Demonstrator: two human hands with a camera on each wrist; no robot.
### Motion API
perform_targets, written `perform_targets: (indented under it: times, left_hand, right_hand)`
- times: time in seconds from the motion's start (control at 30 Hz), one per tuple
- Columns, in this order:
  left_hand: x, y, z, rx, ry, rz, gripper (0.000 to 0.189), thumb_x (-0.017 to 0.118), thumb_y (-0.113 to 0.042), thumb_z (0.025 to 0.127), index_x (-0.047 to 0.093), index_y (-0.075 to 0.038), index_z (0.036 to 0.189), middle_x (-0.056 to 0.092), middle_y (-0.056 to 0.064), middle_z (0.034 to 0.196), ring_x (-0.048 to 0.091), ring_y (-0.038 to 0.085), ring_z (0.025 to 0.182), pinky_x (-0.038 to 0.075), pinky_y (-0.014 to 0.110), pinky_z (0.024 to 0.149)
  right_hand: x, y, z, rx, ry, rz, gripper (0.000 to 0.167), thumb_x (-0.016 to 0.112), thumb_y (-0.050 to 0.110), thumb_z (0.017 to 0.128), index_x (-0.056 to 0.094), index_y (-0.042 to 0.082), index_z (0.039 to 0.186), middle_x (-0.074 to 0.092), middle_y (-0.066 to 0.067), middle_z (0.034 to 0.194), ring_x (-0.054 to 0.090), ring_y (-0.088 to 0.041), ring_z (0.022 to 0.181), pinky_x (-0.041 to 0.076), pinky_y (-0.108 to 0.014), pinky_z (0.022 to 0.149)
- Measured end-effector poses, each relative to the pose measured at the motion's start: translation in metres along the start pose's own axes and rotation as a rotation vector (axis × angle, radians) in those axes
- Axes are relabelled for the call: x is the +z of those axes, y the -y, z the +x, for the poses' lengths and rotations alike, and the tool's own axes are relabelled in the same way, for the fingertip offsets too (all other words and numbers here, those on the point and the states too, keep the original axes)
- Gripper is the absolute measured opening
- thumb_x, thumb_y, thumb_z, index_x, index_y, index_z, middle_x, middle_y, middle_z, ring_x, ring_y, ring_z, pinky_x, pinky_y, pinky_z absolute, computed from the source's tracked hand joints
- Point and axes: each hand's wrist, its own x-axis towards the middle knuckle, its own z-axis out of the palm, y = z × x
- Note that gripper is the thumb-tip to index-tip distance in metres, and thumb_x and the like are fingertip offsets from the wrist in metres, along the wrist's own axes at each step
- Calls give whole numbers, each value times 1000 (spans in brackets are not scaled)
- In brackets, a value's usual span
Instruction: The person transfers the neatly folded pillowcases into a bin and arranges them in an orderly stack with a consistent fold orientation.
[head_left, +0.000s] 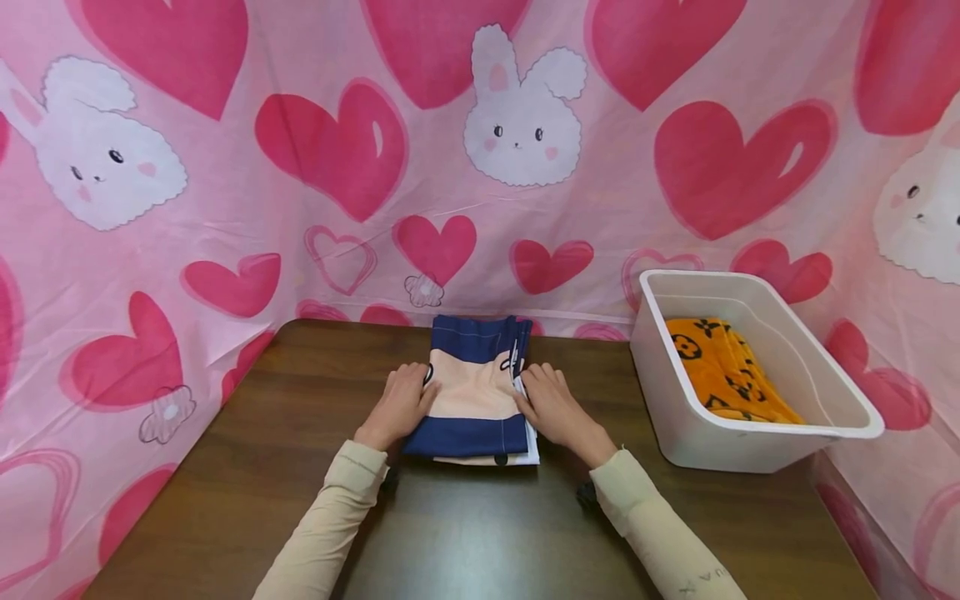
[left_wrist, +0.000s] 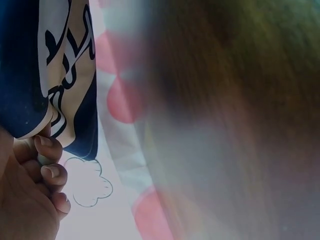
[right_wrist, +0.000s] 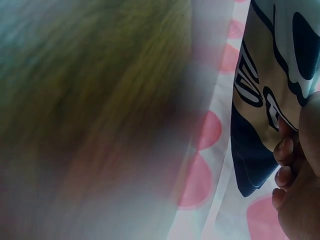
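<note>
A folded navy-and-peach cloth [head_left: 474,392] is at the middle of the table, with white and printed layers showing at its right and near edges. My left hand [head_left: 402,406] grips its left side, thumb toward the top face. In the left wrist view, curled fingers [left_wrist: 50,171] pinch the layered edge of the cloth [left_wrist: 80,75], which bears black-outlined print. On the opposite side, my right hand [head_left: 557,408] holds the right edge. Its fingertips [right_wrist: 284,150] tuck under the printed cloth [right_wrist: 265,65] in the right wrist view.
To the right stands a white plastic bin [head_left: 757,433], holding an orange cloth [head_left: 723,371] with black motifs. A pink curtain [head_left: 330,50] with hearts and rabbits hangs behind and beside the brown wooden table [head_left: 285,450].
</note>
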Motion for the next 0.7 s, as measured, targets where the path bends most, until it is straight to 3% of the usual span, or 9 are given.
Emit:
perform_targets:
  times: [0.4, 0.7]
  left_hand:
    - [7, -4, -1, 47, -49, 15, 19, 64, -19, 99, 58, 0, 97, 55, 11, 83, 52, 30, 82, 42, 48, 80]
    - [8, -8, -3, 35, -7, -5, 20, 61, -21, 101, 59, -1, 99, 53, 8, 82, 50, 29, 85, 41, 47, 84]
  right_hand:
    - [0, -6, -7, 9, 7, -17, 20, 59, 24, 102, 56, 5, 99, 52, -7, 98, 40, -25, 88, 29, -37, 76]
    - [-2, -8, -12, 5, -14, -33, 19, 61, 23, 101, 56, 6, 97, 50, -6, 94, 39, -25, 86, 28, -36, 74]
